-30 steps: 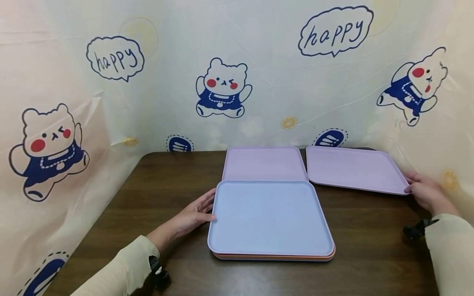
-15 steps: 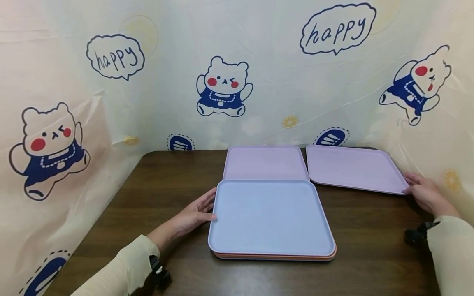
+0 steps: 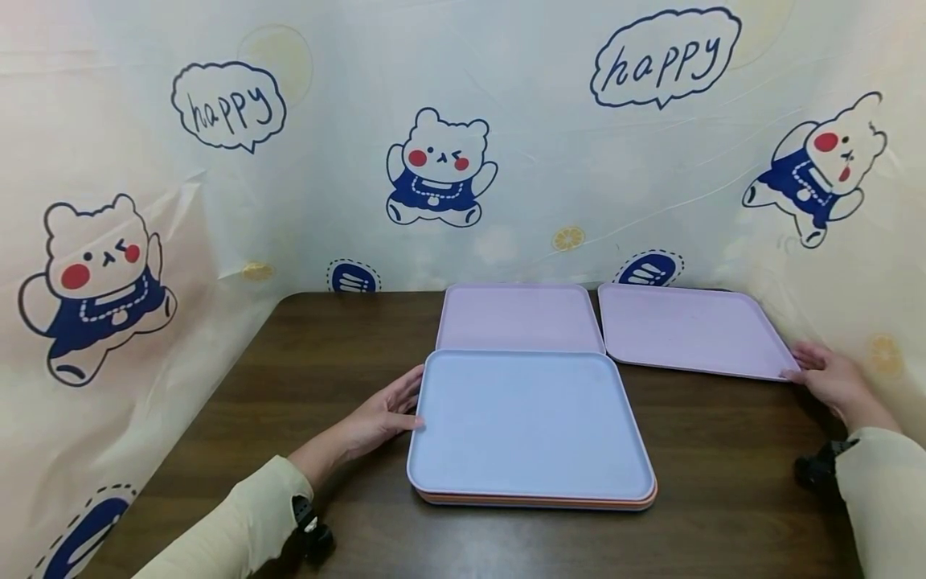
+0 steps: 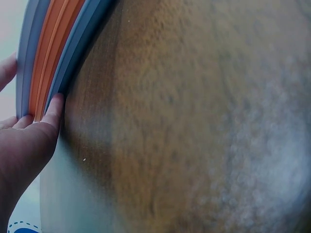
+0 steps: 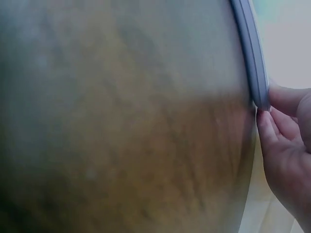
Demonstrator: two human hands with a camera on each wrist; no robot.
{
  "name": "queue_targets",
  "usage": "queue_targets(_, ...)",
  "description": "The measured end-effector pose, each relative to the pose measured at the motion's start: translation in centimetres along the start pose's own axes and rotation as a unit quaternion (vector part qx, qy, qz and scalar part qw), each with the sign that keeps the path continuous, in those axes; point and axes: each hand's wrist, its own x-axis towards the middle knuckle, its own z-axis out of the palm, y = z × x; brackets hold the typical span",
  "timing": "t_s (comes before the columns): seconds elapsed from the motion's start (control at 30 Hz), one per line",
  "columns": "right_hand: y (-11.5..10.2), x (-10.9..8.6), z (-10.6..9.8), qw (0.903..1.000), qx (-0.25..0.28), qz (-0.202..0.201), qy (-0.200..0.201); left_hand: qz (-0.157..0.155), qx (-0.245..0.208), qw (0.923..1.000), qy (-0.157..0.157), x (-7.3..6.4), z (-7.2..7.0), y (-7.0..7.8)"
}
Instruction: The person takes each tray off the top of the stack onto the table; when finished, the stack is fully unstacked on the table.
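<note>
A light blue tray (image 3: 531, 426) tops a stack of trays on the table, with orange and darker blue rims (image 4: 73, 51) showing beneath it. My left hand (image 3: 372, 422) rests against the stack's left side, thumb at the top rim and fingers along the stacked edges. Behind the stack lies a purple tray (image 3: 519, 318), its near edge meeting the blue one. To its right is a second purple tray (image 3: 694, 330), set at a slight angle. My right hand (image 3: 839, 382) pinches this tray's near right corner, thumb above and fingers at the lower edge (image 5: 260, 73).
The dark wooden table (image 3: 325, 362) reaches back to a patterned cloth (image 3: 311, 177) hanging behind and at both sides. Its right side hangs close to my right hand. A black wrist device (image 3: 313, 531) sits on each sleeve.
The head view has shifted slightly. Both hands stay at the same tray edges, and the trays keep practically the same places.
</note>
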Motion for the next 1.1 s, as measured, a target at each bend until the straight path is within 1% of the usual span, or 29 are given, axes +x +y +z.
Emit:
queue_targets(0.07, -0.1, 0.0, 0.0, 0.9998, -0.015, 0.002, 0.016, 0.001, 0.001, 1.0, -0.001, -0.1, 0.0, 0.1)
queue_targets(0.17, -0.3, 0.3, 0.1, 0.9981, -0.053, 0.009, 0.031, 0.002, 0.001, 1.0, -0.001, -0.1, 0.0, 0.1)
queue_targets(0.23, -0.4, 0.4, 0.1, 0.9964, -0.077, 0.017, 0.031, 0.002, 0.0, 1.0, 0.0, -0.1, 0.1, 0.2)
queue_targets(0.33, -0.7, 0.6, 0.2, 0.9943, -0.099, 0.028, 0.028, 0.002, 0.0, 1.0, 0.0, -0.1, 0.1, 0.2)
queue_targets(0.4, -0.9, 0.6, 0.3, 0.9935, -0.106, 0.034, 0.028, 0.001, 0.001, 1.0, 0.002, -0.2, 0.1, 0.3)
queue_targets(0.53, -1.3, 0.7, 0.6, 0.9937, -0.102, 0.036, 0.03, -0.001, 0.001, 1.0, 0.004, -0.2, 0.2, 0.3)
queue_targets(0.7, -1.6, 0.9, 0.9, 0.9939, -0.1, 0.02, 0.041, 0.0, 0.003, 1.0, 0.007, -0.3, 0.2, 0.3)
queue_targets(0.83, -1.7, 1.1, 1.0, 0.9928, -0.11, 0.028, 0.038, 0.006, 0.001, 1.0, 0.001, -0.2, 0.2, 0.2)
queue_targets(0.93, -1.9, 1.2, 1.1, 0.9917, -0.116, 0.045, 0.032, 0.009, -0.003, 1.0, -0.003, -0.2, 0.3, 0.1)
queue_targets(1.1, -2.3, 1.5, 1.3, 0.9885, -0.141, 0.031, 0.044, 0.01, -0.004, 0.9999, -0.003, -0.2, 0.4, 0.2)
